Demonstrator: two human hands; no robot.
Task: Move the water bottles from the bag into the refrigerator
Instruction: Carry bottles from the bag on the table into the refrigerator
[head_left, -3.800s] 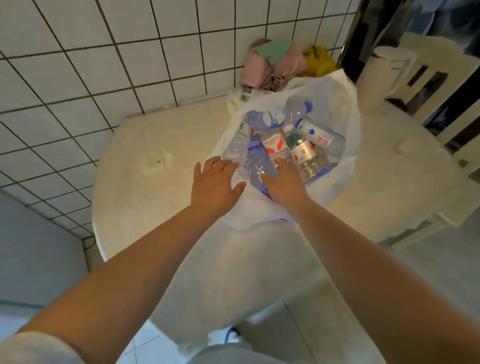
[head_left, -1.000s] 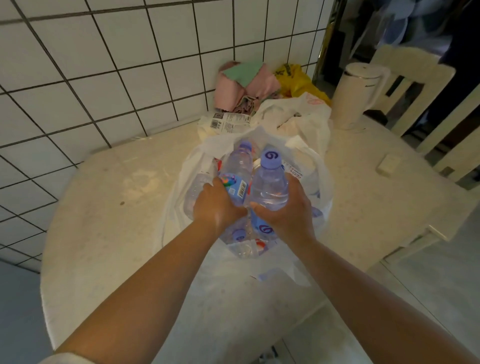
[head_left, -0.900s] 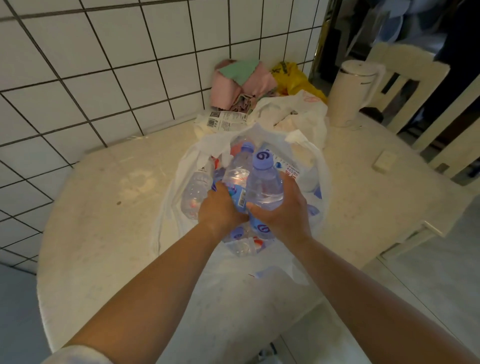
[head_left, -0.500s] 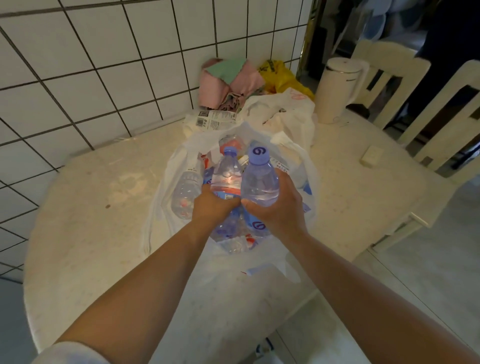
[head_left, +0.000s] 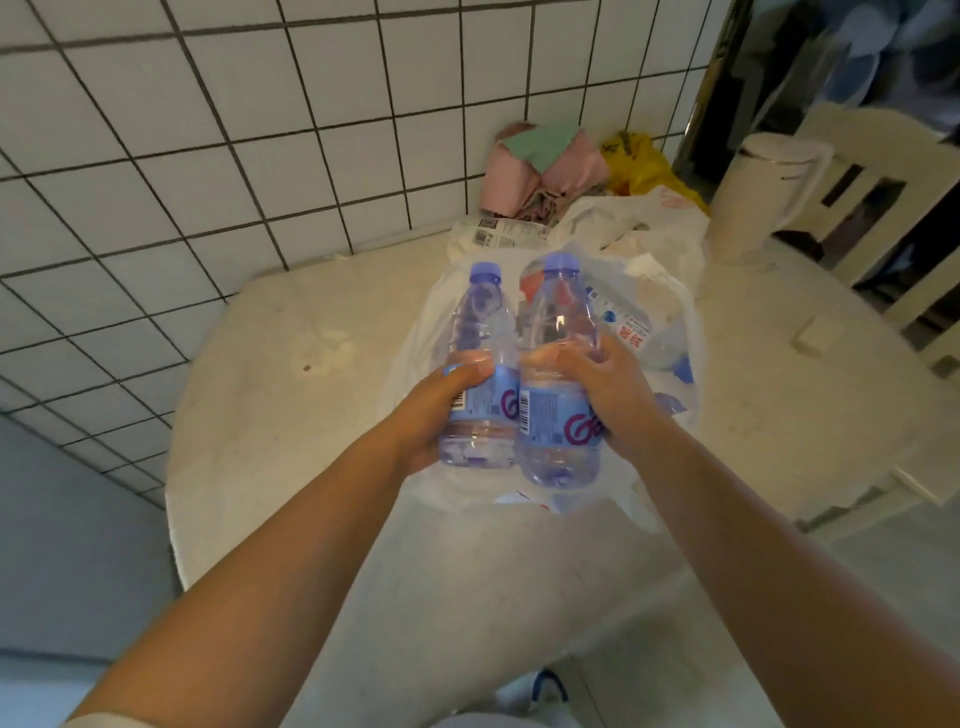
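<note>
The scene is being viewed from a single head-worn camera, angled forward and down, close over the table (head_left: 291, 415), with the tiled wall (head_left: 208, 130) lying far left.

- Two water bottles held up, both upright with purple caps: one (head_left: 480, 364) in the left hand (head_left: 434, 410); one (head_left: 558, 374) in the right hand (head_left: 608, 395);
- At least one more bottle (head_left: 626, 325) lying in the bag, right of centre; how many more lie there cannot be told;
- One white plastic bag (head_left: 670, 291) open on the table;
- One table (head_left: 291, 395);
- One white kettle (head_left: 763, 192), upper right;
- Two white chairs, upper right (head_left: 878, 218) and right edge (head_left: 930, 306);
- One small white block (head_left: 814, 335) on the table, right.
</note>
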